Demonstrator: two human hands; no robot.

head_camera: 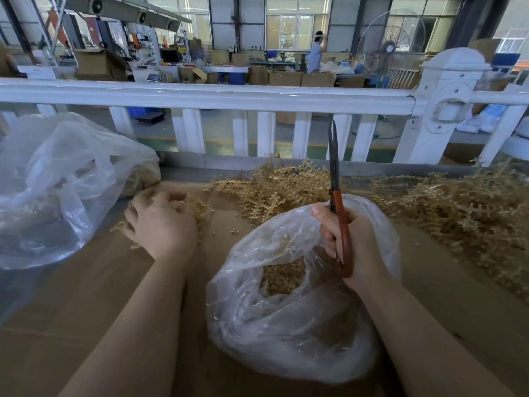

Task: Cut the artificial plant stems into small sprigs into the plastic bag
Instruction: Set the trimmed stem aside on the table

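On the cardboard-covered table (86, 296), an open clear plastic bag (286, 325) sat between the forearms, partly filled with tan sprigs (283, 277). Above its right rim, the right hand (352, 242) gripped red-handled scissors (337, 204), blades together and pointing upward. Well apart from it, the left hand (160, 222) lay palm down, fingers curled over a tan artificial stem (200, 209). Loose stems were heaped behind the bag (274, 187) and to the right (463, 210). Another plastic bag (57, 181) lay at far left, before a white railing (229, 96).

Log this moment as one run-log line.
left hand: grips stems | right hand: holds scissors, blades closed | bag: sprigs inside
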